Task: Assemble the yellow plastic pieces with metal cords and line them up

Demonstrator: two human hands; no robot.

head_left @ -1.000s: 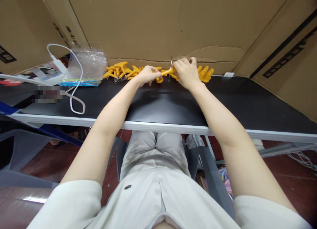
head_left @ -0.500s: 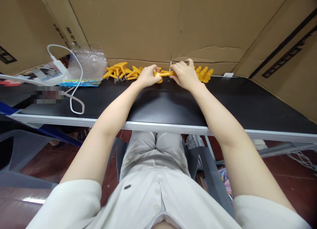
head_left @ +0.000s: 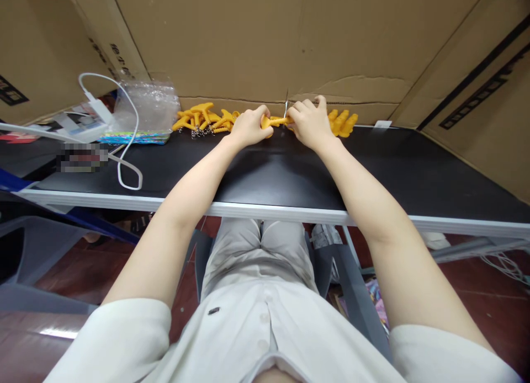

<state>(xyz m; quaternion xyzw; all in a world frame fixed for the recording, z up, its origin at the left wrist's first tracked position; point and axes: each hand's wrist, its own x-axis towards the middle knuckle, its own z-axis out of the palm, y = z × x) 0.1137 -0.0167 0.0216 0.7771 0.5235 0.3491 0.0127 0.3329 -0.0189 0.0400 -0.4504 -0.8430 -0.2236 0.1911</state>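
My left hand [head_left: 249,127] is closed around the rounded end of a yellow plastic piece [head_left: 278,121] with a narrow ridged shaft. My right hand [head_left: 308,121] pinches the other end of that shaft, its index finger and thumb bent. From beside the right fingertips a thin, silvery, pointed strip [head_left: 286,102] sticks up; its lower part is hidden. A heap of similar yellow pieces with small metal chains [head_left: 202,118] lies left of my left hand. Several more yellow bumpy pieces [head_left: 343,123] stand in a row just right of my right hand.
Cardboard walls [head_left: 232,46] close off the back and right of the black table [head_left: 281,179]. At left lie a clear plastic bag [head_left: 144,104], colourful flat packets [head_left: 136,138] and a white cable [head_left: 138,179]. A small white tag [head_left: 382,124] sits at the back right.
The yellow piece has turned slightly in my fingers, so its rounded end shows differently by my left thumb. Both hands stay almost in the same spot.
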